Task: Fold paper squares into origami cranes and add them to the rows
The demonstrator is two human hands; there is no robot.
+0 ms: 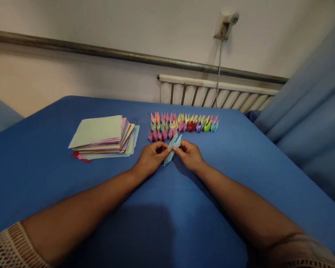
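Observation:
A light blue folded paper piece (171, 149) lies long and narrow between my two hands over the blue table (229, 175). My left hand (150, 158) pinches its left side with closed fingers. My right hand (190, 154) pinches its right side, fingers also closed. Just beyond my hands stand rows of several small folded paper figures (181, 124) in pink, yellow, red, purple and green. A stack of coloured paper sheets (104, 137), pale green on top, lies to the left of my left hand.
A wall with a metal rail (100, 52) runs behind the table. A white bed rail (217, 91) and a hanging cord (219, 63) are at the back right. Blue fabric (309, 108) rises at the right.

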